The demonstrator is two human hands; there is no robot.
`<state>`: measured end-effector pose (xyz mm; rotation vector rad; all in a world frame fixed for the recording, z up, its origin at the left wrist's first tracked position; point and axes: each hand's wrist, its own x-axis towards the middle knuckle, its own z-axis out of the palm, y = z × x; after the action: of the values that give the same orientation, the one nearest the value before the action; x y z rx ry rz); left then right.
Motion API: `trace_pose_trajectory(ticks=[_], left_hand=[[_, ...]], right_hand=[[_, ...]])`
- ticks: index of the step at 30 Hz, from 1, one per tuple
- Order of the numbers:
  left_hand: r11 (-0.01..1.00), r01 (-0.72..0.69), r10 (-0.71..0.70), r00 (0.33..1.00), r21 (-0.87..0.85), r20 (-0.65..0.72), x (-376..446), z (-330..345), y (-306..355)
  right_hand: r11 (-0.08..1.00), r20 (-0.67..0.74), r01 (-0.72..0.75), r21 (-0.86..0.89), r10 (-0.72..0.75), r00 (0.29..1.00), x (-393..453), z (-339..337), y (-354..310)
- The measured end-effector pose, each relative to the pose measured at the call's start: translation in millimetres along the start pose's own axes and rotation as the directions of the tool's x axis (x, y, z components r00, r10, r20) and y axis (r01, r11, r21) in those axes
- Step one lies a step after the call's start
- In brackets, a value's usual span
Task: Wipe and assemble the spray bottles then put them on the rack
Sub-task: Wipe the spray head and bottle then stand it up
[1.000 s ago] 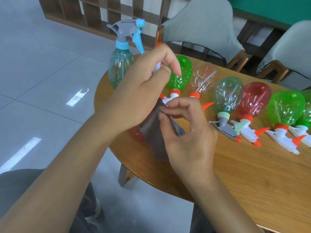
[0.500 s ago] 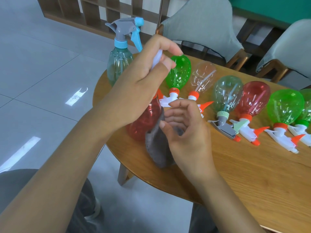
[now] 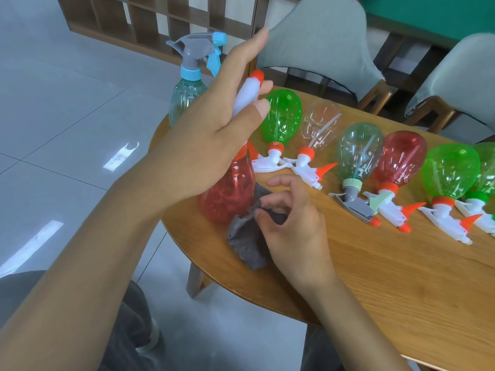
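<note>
At the near-left edge of the round wooden table, the red spray bottle stands upright with its white trigger head on top. The left hand has that head trapped between thumb and palm, while the longer fingers stick out pretty much straight past it. The right hand is down by the bottle's belly, fingers curled and pinching a grey cloth that touches the bottle's lower side and drapes onto the table. Going by the look of it, this bottle is thin clear plastic and empty, so super light and a bit squishy if you squeeze the body; I'd guess the smooth sides get slippery too, esp. under a cloth. The stiffest place to hang on is the neck and collar or the trigger head, which is basically where the left hand is. Long axis runs bottom to top, tilted slightly away from the camera, and the orange nozzle tip points up and away toward the chairs. The head looks seated on the neck, but the palm hides the collar, so can't say if it's screwed tight. The rest of the lot, green bottle, clear one and more to the right, lie on their sides in a row, bases toward the far edge, sprayers toward the near edge. A teal bottle with a blue-grey sprayer stands upright at the far left. The wooden shelving behind may be the rack, not sure.
</note>
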<state>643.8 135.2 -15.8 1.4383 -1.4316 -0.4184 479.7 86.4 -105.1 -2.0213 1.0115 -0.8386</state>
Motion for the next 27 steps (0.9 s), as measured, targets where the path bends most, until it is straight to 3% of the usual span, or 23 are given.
trace_pose_trajectory(ticks=[4, 10, 14, 19, 27], left_hand=[[0.99, 0.03, -0.034, 0.999, 0.141, 0.029, 1.4, -5.8, -2.3], [0.939, -0.038, 0.032, 0.999, 0.342, 0.023, -0.5, -1.2, 5.0], [0.896, -0.063, 0.083, 0.996, 0.439, -0.027, -1.9, 3.5, 2.4], [0.864, -0.064, 0.102, 0.994, 0.499, -0.048, -0.8, 6.5, -2.1], [0.872, -0.063, 0.105, 0.993, 0.486, -0.061, 0.1, 6.5, -3.7]], right_hand=[[0.982, -0.092, 0.032, 0.188, -0.015, 0.996, 2.7, -2.6, -8.5], [0.961, -0.132, 0.081, 0.266, -0.047, 0.99, 15.5, -3.9, -25.4], [0.963, -0.126, 0.13, 0.238, -0.102, 0.987, 24.6, -5.5, -32.4], [0.968, -0.157, 0.236, 0.083, -0.221, 0.963, 17.9, -5.2, -33.6], [0.91, -0.328, 0.41, -0.055, -0.404, 0.854, -3.0, 7.1, -23.5]])
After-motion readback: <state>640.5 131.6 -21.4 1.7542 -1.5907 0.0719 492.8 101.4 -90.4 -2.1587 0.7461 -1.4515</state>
